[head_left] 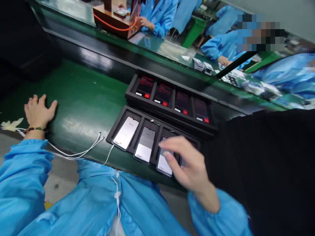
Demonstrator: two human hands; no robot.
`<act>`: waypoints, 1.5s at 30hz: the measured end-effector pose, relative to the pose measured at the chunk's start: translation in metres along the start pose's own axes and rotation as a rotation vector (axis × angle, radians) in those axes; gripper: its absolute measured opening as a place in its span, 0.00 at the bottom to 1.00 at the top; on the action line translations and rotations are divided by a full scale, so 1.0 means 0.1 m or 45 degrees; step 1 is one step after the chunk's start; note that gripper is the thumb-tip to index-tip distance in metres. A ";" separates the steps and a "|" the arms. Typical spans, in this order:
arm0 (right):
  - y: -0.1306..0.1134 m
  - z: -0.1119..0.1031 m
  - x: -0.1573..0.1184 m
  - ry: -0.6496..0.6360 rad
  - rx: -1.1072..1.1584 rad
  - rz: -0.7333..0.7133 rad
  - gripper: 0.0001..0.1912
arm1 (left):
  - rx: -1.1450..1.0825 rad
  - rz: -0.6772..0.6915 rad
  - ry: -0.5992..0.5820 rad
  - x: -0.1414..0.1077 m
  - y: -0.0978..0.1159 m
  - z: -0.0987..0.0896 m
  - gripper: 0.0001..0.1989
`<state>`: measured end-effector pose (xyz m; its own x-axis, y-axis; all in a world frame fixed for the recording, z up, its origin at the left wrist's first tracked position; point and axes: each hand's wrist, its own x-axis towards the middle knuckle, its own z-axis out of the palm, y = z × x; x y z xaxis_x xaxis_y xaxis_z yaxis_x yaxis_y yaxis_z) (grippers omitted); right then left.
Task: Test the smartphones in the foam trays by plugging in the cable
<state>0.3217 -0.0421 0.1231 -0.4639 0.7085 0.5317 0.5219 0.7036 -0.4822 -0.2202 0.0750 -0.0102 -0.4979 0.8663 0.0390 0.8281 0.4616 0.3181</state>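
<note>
My left hand (pixel 39 111) lies flat on the green table (pixel 81 95) at the left, fingers spread and holding nothing. Over the right part of the near black tray (pixel 118 118), my right hand (pixel 188 162) hovers with thumb and index finger apart and nothing between them. It partly covers a lit phone (pixel 164 164) and another phone behind it. To the left are a phone with a grey and white screen (pixel 145 144) and one with a white screen (pixel 126 132). A second black tray (pixel 130 90) behind holds several phones with dark screens and red labels.
White cables (pixel 83 152) run along the table's front edge, one near the leftmost phone. Black material (pixel 265 164) fills the right side. Across a raised ledge, people in blue work near a brown box (pixel 113 23) and small packets (pixel 198 64).
</note>
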 end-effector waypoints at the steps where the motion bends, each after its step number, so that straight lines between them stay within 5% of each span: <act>1: -0.02 0.15 -0.27 0.075 0.049 0.033 0.10 | 0.014 -0.012 -0.012 0.01 0.02 0.00 0.50; 5: -0.04 1.01 -1.09 0.201 0.112 0.107 0.07 | 0.041 -0.085 -0.005 -0.07 0.19 0.00 0.45; 7: -0.02 1.34 -1.33 0.319 0.086 0.118 0.07 | -0.020 0.010 -0.044 -0.26 0.41 0.01 0.39; 9: 0.02 1.51 -1.48 0.354 0.016 0.101 0.09 | -0.198 0.303 -0.099 -0.57 0.71 0.07 0.30; 13: 0.08 1.57 -1.59 0.231 -0.121 0.049 0.13 | -0.479 1.202 -0.155 -1.30 1.30 0.31 0.16; 17: 0.08 1.56 -1.57 0.179 -0.166 0.092 0.19 | -0.456 1.525 -0.261 -1.63 1.62 0.53 0.13; 23: 0.04 1.59 -1.51 0.190 -0.259 0.174 0.19 | -0.454 1.564 -0.476 -1.57 1.74 0.60 0.26; 30: 0.02 1.61 -1.47 0.176 -0.286 0.276 0.20 | -0.813 1.117 -0.673 -1.42 1.74 0.68 0.35; 36: 0.01 1.61 -1.46 0.158 -0.294 0.305 0.18 | -0.809 1.112 -0.761 -1.39 1.70 0.72 0.40; 45: 0.01 1.65 -1.47 0.139 -0.323 0.324 0.17 | -0.350 1.198 -0.589 -1.61 1.90 0.65 0.50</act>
<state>0.2725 -0.1361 -0.0702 -0.2249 0.8395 0.4947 0.7779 0.4604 -0.4277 0.0343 0.0359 -0.0173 0.5003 0.8651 0.0358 0.7121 -0.4347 0.5513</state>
